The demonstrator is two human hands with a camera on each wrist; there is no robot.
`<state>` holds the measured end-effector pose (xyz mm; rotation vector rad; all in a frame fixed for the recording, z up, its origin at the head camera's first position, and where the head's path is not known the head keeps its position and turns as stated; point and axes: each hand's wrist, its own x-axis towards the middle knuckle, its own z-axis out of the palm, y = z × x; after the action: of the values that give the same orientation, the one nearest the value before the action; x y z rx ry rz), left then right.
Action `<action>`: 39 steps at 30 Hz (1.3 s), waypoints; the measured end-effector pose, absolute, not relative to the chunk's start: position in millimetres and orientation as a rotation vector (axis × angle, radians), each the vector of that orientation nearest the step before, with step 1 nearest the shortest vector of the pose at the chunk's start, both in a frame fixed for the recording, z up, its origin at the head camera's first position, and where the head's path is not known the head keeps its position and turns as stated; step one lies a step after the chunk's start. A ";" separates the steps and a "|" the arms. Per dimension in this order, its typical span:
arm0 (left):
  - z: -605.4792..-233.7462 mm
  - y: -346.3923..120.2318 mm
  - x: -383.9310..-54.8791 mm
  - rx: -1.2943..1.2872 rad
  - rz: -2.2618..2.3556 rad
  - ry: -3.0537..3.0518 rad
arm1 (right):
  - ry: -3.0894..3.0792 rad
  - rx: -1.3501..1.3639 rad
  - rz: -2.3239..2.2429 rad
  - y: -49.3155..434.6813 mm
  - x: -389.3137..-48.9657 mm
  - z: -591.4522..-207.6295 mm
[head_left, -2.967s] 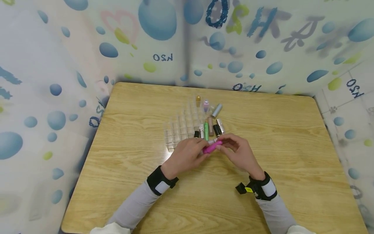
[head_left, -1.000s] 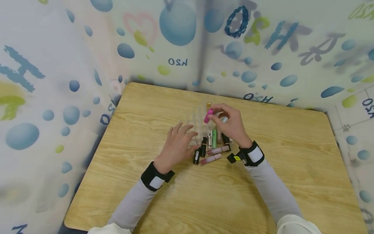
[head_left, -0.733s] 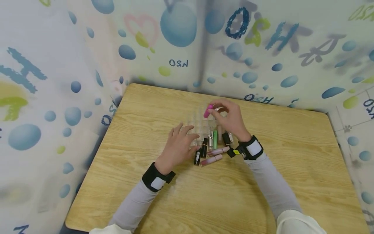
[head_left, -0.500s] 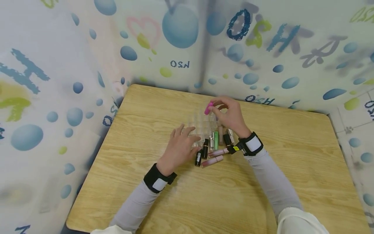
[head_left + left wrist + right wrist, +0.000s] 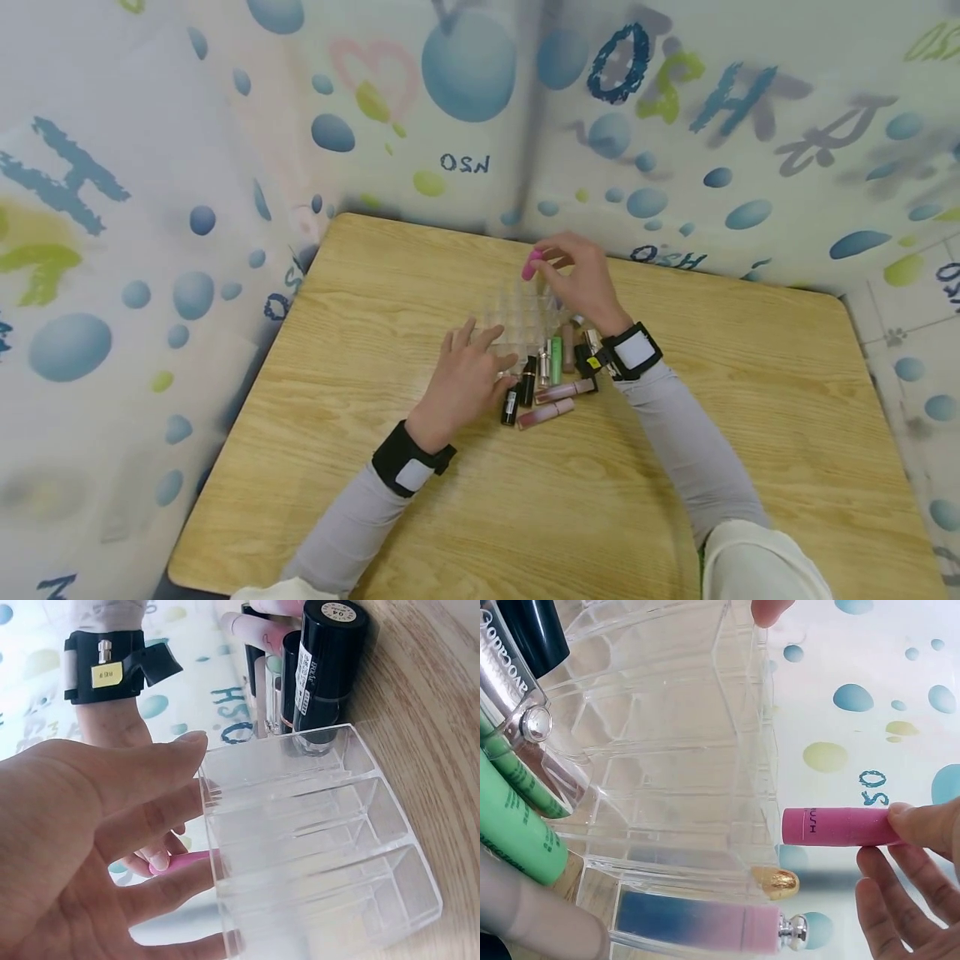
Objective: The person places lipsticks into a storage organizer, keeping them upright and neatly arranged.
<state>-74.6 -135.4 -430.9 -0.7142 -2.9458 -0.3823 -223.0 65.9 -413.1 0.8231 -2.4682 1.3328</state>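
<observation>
My right hand (image 5: pixel 583 279) pinches a bright pink lipstick (image 5: pixel 840 826) by one end between thumb and fingers. In the right wrist view the lipstick points at the upper edges of a clear stepped lipstick organizer (image 5: pixel 675 735), near its far end. Spread out, the fingers of my left hand (image 5: pixel 461 379) rest along the organizer's near left side, with the thumb tip at a corner in the left wrist view. Within the organizer's far row stand a blue-to-pink tube (image 5: pixel 705 922) and a gold-topped one (image 5: pixel 780 883). Many of its compartments hold nothing.
Beside the organizer's right side lie black lipsticks (image 5: pixel 528 382), a green tube (image 5: pixel 556 360), a brownish tube (image 5: pixel 567 348) and pink lip gloss tubes (image 5: pixel 545 413). The wooden table (image 5: pixel 360 333) meets a patterned curtain (image 5: pixel 480 192) at the back.
Both hands held the pink lipstick close together three seconds ago. The left hand has since moved to the organizer, and the right has carried the lipstick toward the organizer's far end.
</observation>
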 end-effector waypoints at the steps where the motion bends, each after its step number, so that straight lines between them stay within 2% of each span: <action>1: -431.1 -135.4 -74.3 -0.710 -0.392 -2.952 | -2.472 0.824 1.336 65.5 -223.6 -414.1; 27: -431.6 -132.4 -69.5 -0.732 -0.386 -2.976 | -2.688 0.726 1.193 67.3 -228.4 -436.7; 39: -431.1 -135.7 -73.3 -0.725 -0.378 -2.973 | -2.665 0.755 1.137 70.3 -220.0 -424.0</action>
<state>-73.3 -135.7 -431.1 -0.7246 -2.9729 -0.3776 -220.0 70.3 -424.0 0.7554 -2.6653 1.1371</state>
